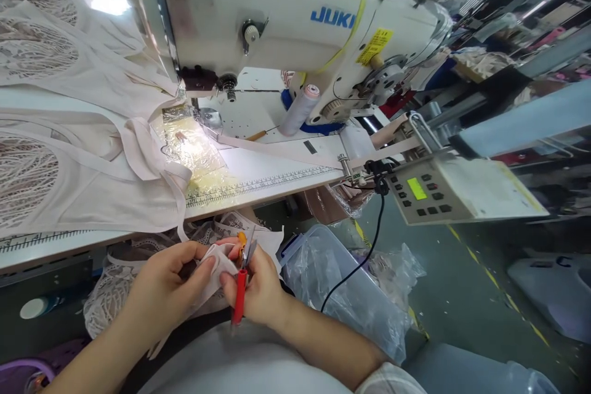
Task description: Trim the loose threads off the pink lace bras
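Observation:
Close to my lap, my left hand pinches a folded piece of pale fabric. Opposite it, my right hand has its fingertips on the same fabric and also holds small scissors with a red handle. Their metal blades point up and away from me, beside an orange part. My fingers partly cover the fabric and the scissors' grip. A lace garment hangs over my lap beneath the hands. Above them on the table lies a pale bra-like garment with lace cups, its strap trailing over the edge.
A JUKI sewing machine stands on the white table, with a thread cone beside it. A control box juts out at the right. Below are a clear plastic bin and a purple basket.

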{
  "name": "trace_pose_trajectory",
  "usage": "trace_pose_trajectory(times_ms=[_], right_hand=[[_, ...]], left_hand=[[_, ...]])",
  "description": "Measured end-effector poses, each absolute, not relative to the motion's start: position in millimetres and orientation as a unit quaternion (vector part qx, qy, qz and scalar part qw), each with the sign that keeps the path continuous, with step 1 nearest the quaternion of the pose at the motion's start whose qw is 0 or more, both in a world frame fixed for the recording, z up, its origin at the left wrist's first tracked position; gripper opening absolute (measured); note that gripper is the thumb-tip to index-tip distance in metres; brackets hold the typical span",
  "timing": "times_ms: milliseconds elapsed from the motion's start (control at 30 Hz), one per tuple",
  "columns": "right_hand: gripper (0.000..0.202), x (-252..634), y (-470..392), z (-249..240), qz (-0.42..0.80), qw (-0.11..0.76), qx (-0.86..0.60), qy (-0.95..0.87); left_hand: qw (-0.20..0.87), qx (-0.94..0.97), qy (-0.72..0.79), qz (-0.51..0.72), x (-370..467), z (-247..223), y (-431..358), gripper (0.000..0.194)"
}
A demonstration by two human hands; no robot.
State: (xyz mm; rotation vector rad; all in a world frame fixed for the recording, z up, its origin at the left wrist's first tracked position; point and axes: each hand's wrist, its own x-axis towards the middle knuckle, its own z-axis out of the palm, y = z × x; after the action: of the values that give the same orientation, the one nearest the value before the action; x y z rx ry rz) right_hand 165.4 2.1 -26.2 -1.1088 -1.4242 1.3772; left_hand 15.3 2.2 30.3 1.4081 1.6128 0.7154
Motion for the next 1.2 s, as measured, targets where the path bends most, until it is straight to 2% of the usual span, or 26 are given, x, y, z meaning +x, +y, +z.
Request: trace_pose_trajectory(times_ms=[67,200,300,433,567,733,967,1200], right_hand=[[0.023,167.9,2.7,-28.4,0.570,0.404,-0.450,-0.557],[0.029,174.9,6.4,-20.2,0.612,0.361,-0.456,-0.536],[0.033,184.0,11.1,0.1,0.640,0.341,-0.434,-0.534],[0.027,200.6,13.2,34.3,0.649,0.331,-0.406,-0.552],[0.023,213.0,10.4,49.8,0.624,0.343,-0.439,-0.548],[0.028,219.4,8.1,30.6,0.643,0.323,-0.476,-0.505],[0.024,240.7,20.7,23.7,0.601,0.186,-0.445,-0.637],[0.048,269.5,62.5,31.4,0.494,-0.087,-0.273,-0.821]], left_hand=[[0.459,0.539,0.646,0.287,12.9,37.5,2.4,0.023],[0.543,0.475,0.630,0.287,9.6,54.9,4.5,0.022],[0.577,0.460,0.615,0.280,9.7,68.9,6.6,0.023],[0.592,0.455,0.594,0.300,13.8,79.8,4.3,0.019],[0.630,0.398,0.583,0.324,20.2,70.6,0.0,0.019],[0.653,0.363,0.571,0.340,27.1,40.8,-2.8,0.022],[0.758,0.314,0.481,0.310,35.9,18.9,-3.0,0.020],[0.763,0.339,0.474,0.278,45.6,8.4,3.0,0.024]])
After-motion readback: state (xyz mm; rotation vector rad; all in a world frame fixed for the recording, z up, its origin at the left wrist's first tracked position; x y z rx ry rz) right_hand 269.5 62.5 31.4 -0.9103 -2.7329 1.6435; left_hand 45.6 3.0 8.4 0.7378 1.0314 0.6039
